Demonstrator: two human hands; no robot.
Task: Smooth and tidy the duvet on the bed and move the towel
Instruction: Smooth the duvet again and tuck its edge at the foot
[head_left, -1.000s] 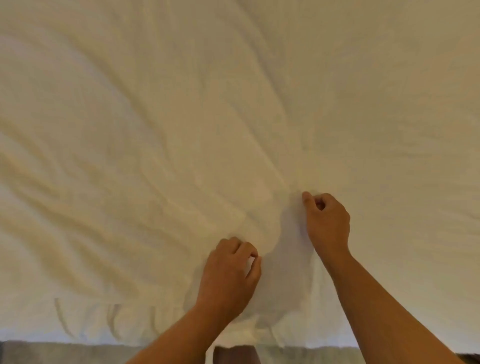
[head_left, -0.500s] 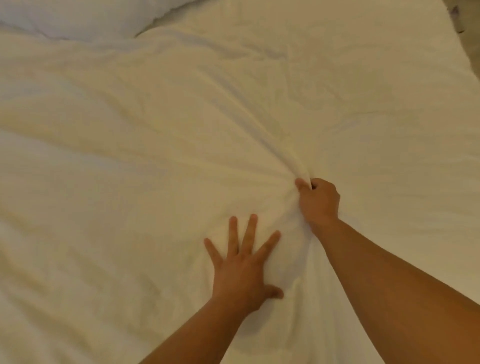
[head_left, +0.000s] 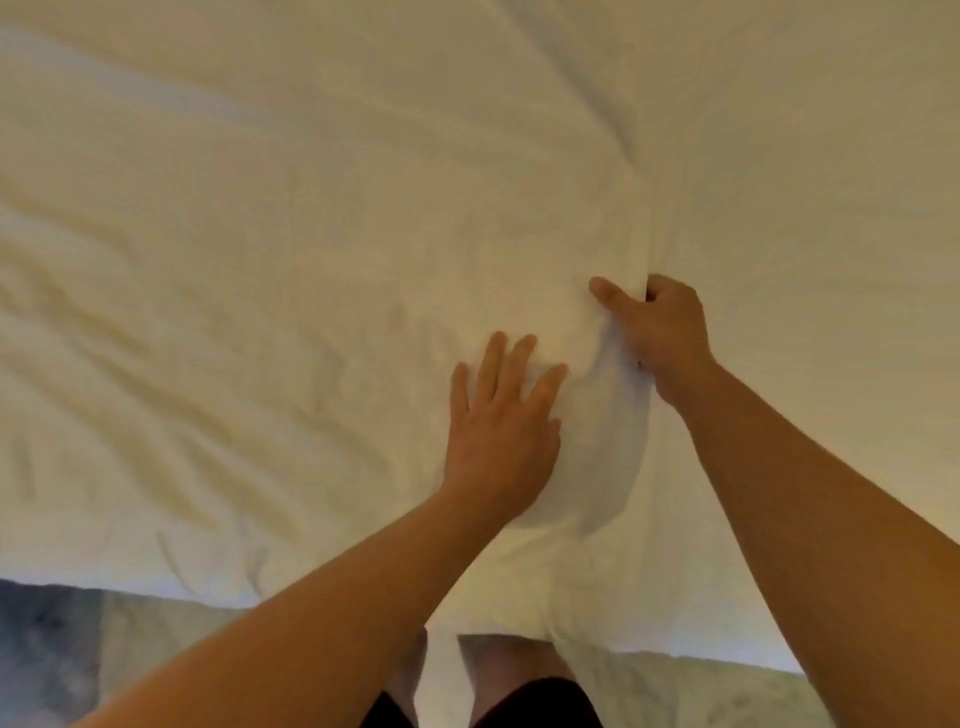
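A white duvet (head_left: 260, 260) fills nearly the whole head view, creased with long wrinkles on the left. My left hand (head_left: 501, 426) lies flat on it with fingers spread, pressing the fabric near the front edge. Just to its right my right hand (head_left: 657, 332) grips a bunched fold of the duvet, thumb stretched out to the left over the cloth. A deep crease runs up from that fist. No towel is in view.
The duvet's front edge (head_left: 208, 587) hangs over the bed side. Below it lies a grey-green carpet (head_left: 62, 660). My legs (head_left: 493, 675) in dark shorts stand right against the bed at the bottom middle.
The view has dropped back toward the bed's front edge, showing carpet again. My left hand stays flat with fingers closer together. My right hand keeps its grip on the fold, thumb now extended.
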